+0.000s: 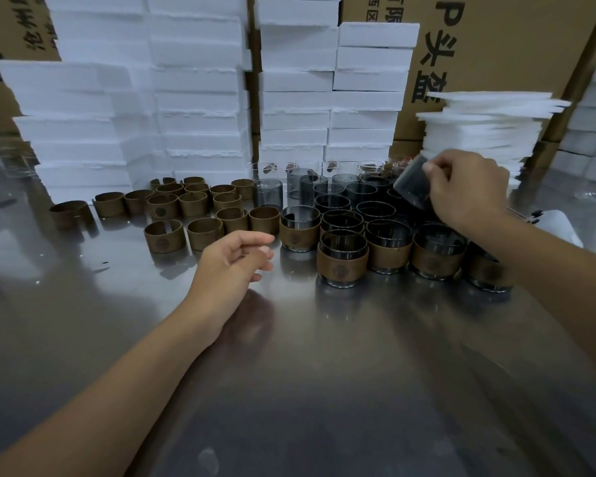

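Observation:
My right hand [468, 187] grips a dark smoked glass cup [412, 185], tilted, lifted above the group of bare dark glasses [341, 201]. My left hand [234, 263] hovers low over the metal table [289, 373], fingers loosely curled and holding nothing, just left of the sleeved cups. Several glasses wearing brown leather-like sleeves [343, 263] stand in the front rows. Several loose brown sleeves [164, 235] lie in a cluster to the left.
Stacks of white foam boxes [200, 98] rise behind the cups, with cardboard cartons [496, 46] behind them. A pile of thin white foam sheets [489, 129] sits at the back right. A few clear glasses [369, 166] stand at the back.

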{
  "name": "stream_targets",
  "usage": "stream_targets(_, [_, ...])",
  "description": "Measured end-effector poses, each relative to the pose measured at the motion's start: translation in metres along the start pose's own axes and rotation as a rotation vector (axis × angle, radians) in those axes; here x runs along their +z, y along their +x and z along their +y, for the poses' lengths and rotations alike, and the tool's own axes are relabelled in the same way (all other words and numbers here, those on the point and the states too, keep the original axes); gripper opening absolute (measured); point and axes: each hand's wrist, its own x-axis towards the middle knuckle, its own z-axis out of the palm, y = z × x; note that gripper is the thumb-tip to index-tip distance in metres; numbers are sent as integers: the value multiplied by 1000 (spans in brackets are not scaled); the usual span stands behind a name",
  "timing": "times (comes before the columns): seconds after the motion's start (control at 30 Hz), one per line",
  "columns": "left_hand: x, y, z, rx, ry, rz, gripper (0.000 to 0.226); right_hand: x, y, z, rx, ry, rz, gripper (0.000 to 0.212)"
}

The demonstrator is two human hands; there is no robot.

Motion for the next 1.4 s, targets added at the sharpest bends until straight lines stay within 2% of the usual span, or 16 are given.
stream_targets(0.1, [1, -1, 2, 25, -6, 0, 20, -8, -8, -24, -118, 164, 67, 23])
stream_targets(0.27, [1, -1, 7, -70, -199, -49, 13, -12, -41, -74, -246, 405, -53, 16])
stream_targets(0.4, [0, -3, 10, -117, -325, -153, 60, -2, -80, -106, -346, 534, -134, 22])
stream_targets(0.47, [-2, -5, 12, -104, -313, -236, 55, 5, -94, -115, -369, 574, -164, 21])
stream_targets(0.57, [-4, -8, 12, -94, -275, -278, 43, 15, -109, -119, -316, 653, -145, 17])
stream_targets(0.63, [-5, -10, 12, -90, -258, -266, 46, 22, -117, -116, -188, 775, -127, 15])
stream_targets(0.7, [-4, -11, 15, -92, -270, -248, 52, 31, -125, -113, -24, 889, -195, 38])
stream_targets(0.77, [-3, -11, 16, -98, -307, -234, 51, 41, -134, -109, 48, 962, -308, 60])
stream_targets(0.87, [-2, -12, 20, -90, -359, -206, 47, 51, -143, -105, -27, 963, -430, 65])
stream_targets(1.07, [-5, -16, 23, -148, -344, -207, 60, 57, -139, -101, -57, 960, -484, 83])
stream_targets(1.2, [-6, -18, 21, -158, -282, -181, 58, 58, -140, -101, -83, 906, -539, 76])
stream_targets(1.3, [-7, -18, 19, -117, -102, -163, 55, 60, -139, -101, -59, 916, -536, 60])
stream_targets(1.4, [-7, -18, 20, -112, 8, -209, 62, 60, -137, -99, -15, 962, -514, 56])
